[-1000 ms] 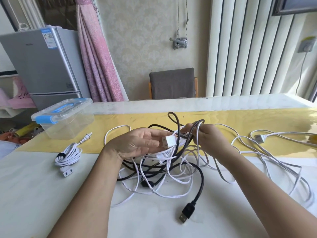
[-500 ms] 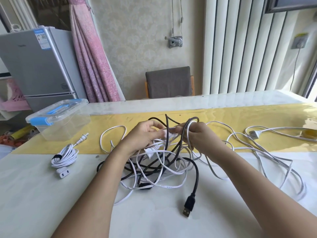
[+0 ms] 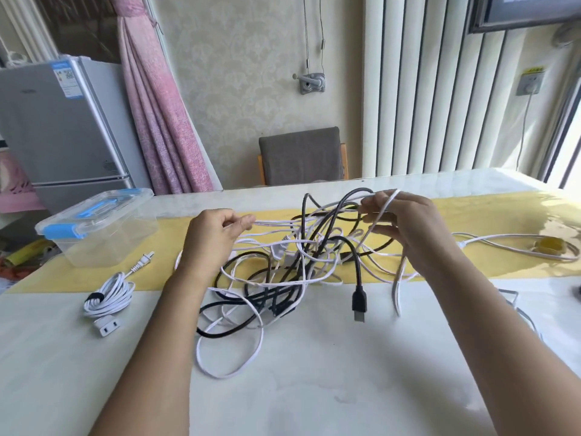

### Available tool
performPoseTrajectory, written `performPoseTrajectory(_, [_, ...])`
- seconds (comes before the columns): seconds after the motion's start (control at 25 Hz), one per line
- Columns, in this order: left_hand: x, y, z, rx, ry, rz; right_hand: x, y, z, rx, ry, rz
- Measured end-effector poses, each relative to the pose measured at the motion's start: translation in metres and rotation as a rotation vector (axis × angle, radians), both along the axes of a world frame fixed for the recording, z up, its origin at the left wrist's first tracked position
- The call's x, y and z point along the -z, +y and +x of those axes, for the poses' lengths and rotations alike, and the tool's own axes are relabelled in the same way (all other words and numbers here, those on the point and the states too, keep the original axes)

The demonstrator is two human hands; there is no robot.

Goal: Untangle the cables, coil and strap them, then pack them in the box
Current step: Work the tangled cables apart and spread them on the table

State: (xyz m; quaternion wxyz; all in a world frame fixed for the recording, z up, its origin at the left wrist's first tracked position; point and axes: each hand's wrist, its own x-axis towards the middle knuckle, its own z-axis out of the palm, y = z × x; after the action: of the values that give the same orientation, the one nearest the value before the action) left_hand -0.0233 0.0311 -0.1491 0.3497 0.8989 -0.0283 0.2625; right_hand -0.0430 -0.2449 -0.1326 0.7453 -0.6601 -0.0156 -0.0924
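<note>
Holding tangled cables [image 3: 300,261] (left hand [image 3: 215,236], right hand [image 3: 408,223])

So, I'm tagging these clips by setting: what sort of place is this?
Most likely a home, perhaps a dining area: a small fridge beside a pink curtain, and a cushioned chair behind the long table.

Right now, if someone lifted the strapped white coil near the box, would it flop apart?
The coiled white cable would probably stay bundled, since a black strap cinches it. Its plug and socket ends lie loose, so they'd likely dangle.
</note>
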Motion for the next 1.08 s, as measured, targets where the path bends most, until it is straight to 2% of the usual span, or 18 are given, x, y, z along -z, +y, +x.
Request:
performPoseTrajectory(0.08, [0.0, -0.014, -0.004, 0.023, -0.032, 0.036, 0.0, -0.007, 0.0, -0.101, 0.053, -0.033])
performPoseTrajectory(0.16, [-0.004, -0.036, -0.017, 0.213, 0.12, 0.059, 0.001, -0.009, 0.0, -0.148, 0.076, -0.126])
performPoseTrajectory(0.2, [-0.004, -0.05, -0.025, 0.307, 0.268, 0.115, 0.003, -0.008, 0.0, -0.144, 0.07, -0.266])
performPoseTrajectory(0.28, [0.002, -0.073, -0.039, 0.394, 0.531, 0.342, 0.007, 0.001, -0.002, -0.061, 0.032, -0.697])
performPoseTrajectory(0.36, [0.011, -0.078, -0.039, 0.367, 0.63, 0.512, 0.01, 0.012, -0.003, 0.07, -0.081, -1.053])
performPoseTrajectory(0.4, [0.012, -0.072, -0.036, 0.344, 0.629, 0.516, 0.009, 0.017, -0.005, 0.106, -0.147, -1.117])
performPoseTrajectory(0.48, [0.009, -0.056, -0.026, 0.356, 0.631, 0.423, 0.009, 0.025, -0.009, 0.076, -0.214, -1.128])
performPoseTrajectory(0.6, [0.011, -0.045, -0.018, 0.43, 0.62, 0.298, 0.017, 0.032, -0.011, -0.112, -0.214, -1.199])
performPoseTrajectory(0.68, [0.013, -0.05, -0.016, 0.413, 0.369, 0.23, 0.016, 0.034, -0.015, -0.148, -0.219, -1.258])
performPoseTrajectory(0.8, [0.007, -0.065, -0.017, 0.377, -0.123, 0.113, 0.007, 0.036, -0.019, 0.01, -0.272, -1.208])
performPoseTrajectory(0.88, [0.004, -0.072, -0.019, 0.415, -0.254, 0.062, 0.005, 0.042, -0.021, 0.117, -0.293, -1.096])
performPoseTrajectory(0.96, [0.001, -0.074, -0.021, 0.456, -0.166, -0.08, 0.009, 0.048, -0.02, 0.144, -0.352, -0.942])
performPoseTrajectory(1.0, [0.002, -0.071, -0.02, 0.408, -0.092, -0.128, 0.011, 0.05, -0.02, 0.139, -0.355, -0.894])
performPoseTrajectory(1.08, [0.006, -0.061, -0.015, 0.151, 0.086, -0.038, 0.013, 0.047, -0.014, 0.141, -0.288, -0.878])
